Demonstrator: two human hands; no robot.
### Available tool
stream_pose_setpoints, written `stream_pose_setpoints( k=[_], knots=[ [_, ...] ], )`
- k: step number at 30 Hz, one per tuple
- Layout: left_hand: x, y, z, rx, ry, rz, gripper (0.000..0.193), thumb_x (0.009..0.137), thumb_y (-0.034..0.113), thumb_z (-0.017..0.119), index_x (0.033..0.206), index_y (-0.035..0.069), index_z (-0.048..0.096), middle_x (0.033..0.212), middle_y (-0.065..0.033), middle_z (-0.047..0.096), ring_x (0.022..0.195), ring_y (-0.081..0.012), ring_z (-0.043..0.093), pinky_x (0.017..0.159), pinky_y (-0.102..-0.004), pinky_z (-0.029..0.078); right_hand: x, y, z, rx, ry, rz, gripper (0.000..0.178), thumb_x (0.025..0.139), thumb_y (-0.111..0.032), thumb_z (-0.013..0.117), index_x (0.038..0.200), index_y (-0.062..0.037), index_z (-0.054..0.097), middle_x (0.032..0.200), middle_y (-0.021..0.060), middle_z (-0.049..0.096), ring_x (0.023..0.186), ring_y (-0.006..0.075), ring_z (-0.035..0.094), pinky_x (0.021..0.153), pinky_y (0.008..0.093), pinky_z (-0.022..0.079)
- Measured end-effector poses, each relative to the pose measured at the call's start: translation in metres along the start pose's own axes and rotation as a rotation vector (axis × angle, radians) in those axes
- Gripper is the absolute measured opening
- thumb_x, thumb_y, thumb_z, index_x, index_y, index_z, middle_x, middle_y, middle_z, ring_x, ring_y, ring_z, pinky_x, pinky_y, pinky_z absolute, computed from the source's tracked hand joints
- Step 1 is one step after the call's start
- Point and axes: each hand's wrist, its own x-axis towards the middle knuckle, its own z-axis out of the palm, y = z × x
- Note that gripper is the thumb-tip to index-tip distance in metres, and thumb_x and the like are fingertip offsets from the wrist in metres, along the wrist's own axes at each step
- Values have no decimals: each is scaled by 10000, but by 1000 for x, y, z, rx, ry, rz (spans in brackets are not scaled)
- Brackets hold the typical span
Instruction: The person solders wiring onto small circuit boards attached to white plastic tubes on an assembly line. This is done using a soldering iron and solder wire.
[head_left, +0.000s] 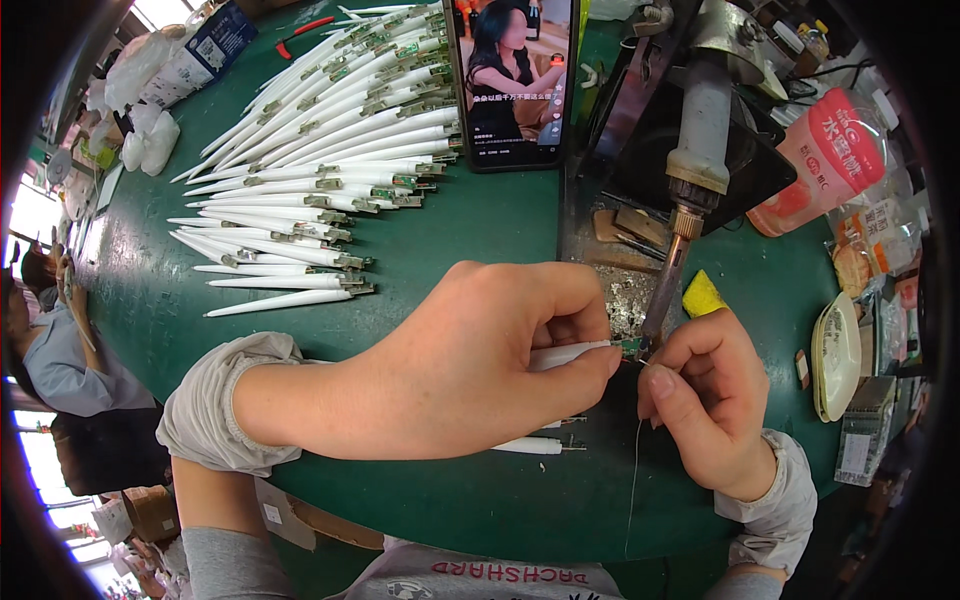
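My left hand [450, 360] is closed on a slim white pen-shaped stick [567, 355], whose end carries a small green circuit board [630, 347]. That end sits at the tip of a mounted soldering iron [672, 270], which points down toward me. Between thumb and forefinger, my right hand [712, 400] pinches a thin solder wire [634, 480] close to the iron's tip. The wire's tail hangs toward the table's near edge. Below my left hand lie more white sticks [530, 444] with bare metal ends, partly covered by the hand.
Many white sticks with boards [330, 160] lie fanned on the green table [440, 240]. A phone [515, 130] playing video stands behind. Near the iron are a yellow sponge [703, 295], a pink-labelled container [825, 165] and a pale dish [836, 355]. Another person [75, 350] sits far left.
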Motion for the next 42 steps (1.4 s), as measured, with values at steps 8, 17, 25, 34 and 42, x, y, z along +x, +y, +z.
stream_pose_setpoints(
  k=[8, 17, 25, 34, 42],
  knots=[
    [-1, -1, 0, 6, 0, 76, 88, 869, 9, 628, 904, -17, 551, 783, -5, 576, 723, -24, 510, 595, -194, 404, 1, 2, 2, 34, 18, -23, 119, 883, -23, 596, 917, 17, 490, 703, 42, 585, 588, 60, 572, 510, 180, 416],
    [-3, 2, -3, -93, -11, -12, 84, 867, -3, 622, 895, -10, 543, 789, -5, 579, 721, -22, 514, 598, -186, 404, -1, 4, 4, 48, 49, -41, 133, 870, -17, 615, 920, 21, 498, 732, 56, 595, 588, 61, 566, 507, 184, 420],
    [-2, -2, -2, -142, -43, -55, 83, 873, 8, 620, 890, -4, 539, 774, 9, 580, 706, -14, 506, 588, -179, 397, 8, 3, 5, -293, 98, -331, 155, 744, 16, 719, 833, 8, 593, 711, 64, 576, 545, 122, 522, 484, 235, 417],
    [-4, 0, 2, -120, -144, -166, 77, 890, 59, 619, 887, 2, 568, 771, 19, 582, 703, -14, 491, 587, -185, 394, 8, 12, 2, -677, 17, -860, 345, 524, -92, 664, 859, -12, 654, 827, 89, 572, 606, 203, 539, 477, 262, 430],
    [0, -8, 2, -238, -181, -125, 90, 896, 72, 618, 935, -1, 584, 786, 29, 587, 713, -23, 496, 608, -188, 406, 7, 14, 3, -741, 70, -848, 331, 528, -91, 650, 848, -10, 632, 811, 87, 564, 602, 206, 536, 472, 274, 434]
  ],
)
